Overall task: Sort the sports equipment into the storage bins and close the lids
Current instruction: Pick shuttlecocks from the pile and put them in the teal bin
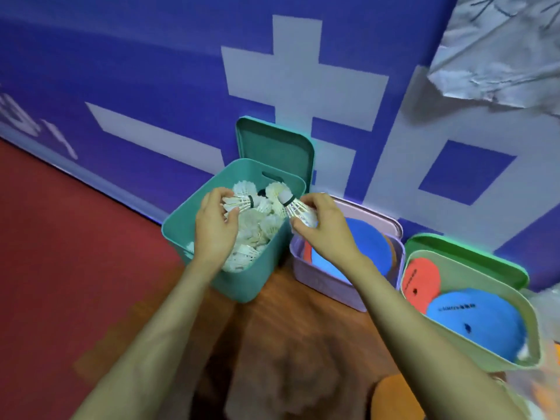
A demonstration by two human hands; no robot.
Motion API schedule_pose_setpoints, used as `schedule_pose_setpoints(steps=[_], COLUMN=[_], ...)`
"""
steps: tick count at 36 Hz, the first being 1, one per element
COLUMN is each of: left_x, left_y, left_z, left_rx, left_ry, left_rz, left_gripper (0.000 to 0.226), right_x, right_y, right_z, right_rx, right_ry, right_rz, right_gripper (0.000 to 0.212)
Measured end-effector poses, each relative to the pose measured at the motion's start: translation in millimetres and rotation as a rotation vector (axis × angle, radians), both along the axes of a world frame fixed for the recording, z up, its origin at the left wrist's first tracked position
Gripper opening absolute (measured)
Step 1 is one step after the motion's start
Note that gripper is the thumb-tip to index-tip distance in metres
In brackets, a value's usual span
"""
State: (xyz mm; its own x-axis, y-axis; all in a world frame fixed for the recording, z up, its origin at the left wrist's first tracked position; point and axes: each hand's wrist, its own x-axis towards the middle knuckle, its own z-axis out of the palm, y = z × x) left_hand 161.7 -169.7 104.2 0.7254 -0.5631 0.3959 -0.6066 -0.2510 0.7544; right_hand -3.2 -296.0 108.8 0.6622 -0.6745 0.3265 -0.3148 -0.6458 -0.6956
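A teal bin [181,234] stands against the blue wall, filled with several white shuttlecocks [260,225]. Its lid [275,147] leans upright behind it. My left hand [215,225] hovers over the bin and pinches a shuttlecock [241,202] by its feathers. My right hand [321,225] holds another shuttlecock [298,211] at the bin's right rim, cork pointing into the bin. A lilac bin [321,280] to the right holds blue paddles [366,247]. A light green bin [472,347] at far right holds a red paddle [421,283] and a blue paddle [475,325].
The bins sit on a wooden floor [288,322] beside a red mat [75,253]. Behind them rises a blue wall with pale lettering [303,80]. Crumpled silver sheeting [500,50] hangs at the top right. The lilac lid [381,219] and green lid [472,253] stand open behind their bins.
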Motion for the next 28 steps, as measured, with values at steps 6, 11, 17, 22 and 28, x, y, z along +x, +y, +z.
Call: schedule_pose_setpoints(steps=[6, 11, 17, 22, 28], left_x=[57, 78, 86, 85, 92], left_y=[-8, -17, -32, -33, -29], left_z=[-25, -42, -43, -38, -38], left_rx=[0.405, 0.568, 0.493, 0.458, 0.600], left_ry=[-0.061, 0.023, 0.200, -0.102, -0.347], left_rz=[0.065, 0.028, -0.048, 0.097, 0.092], left_gripper=[0.023, 0.029, 0.032, 0.046, 0.046], right_x=[53, 84, 122, 146, 166], right_y=[-23, -34, -33, -36, -42], right_z=[-9, -15, -22, -26, -31], right_rx=[-0.024, -0.007, -0.063, -0.254, -0.383], right_ry=[0.138, 0.241, 0.302, 0.412, 0.520], right_rz=[-0.034, -0.064, -0.043, -0.089, -0.079], right_gripper=[0.035, 0.043, 0.038, 0.038, 0.032])
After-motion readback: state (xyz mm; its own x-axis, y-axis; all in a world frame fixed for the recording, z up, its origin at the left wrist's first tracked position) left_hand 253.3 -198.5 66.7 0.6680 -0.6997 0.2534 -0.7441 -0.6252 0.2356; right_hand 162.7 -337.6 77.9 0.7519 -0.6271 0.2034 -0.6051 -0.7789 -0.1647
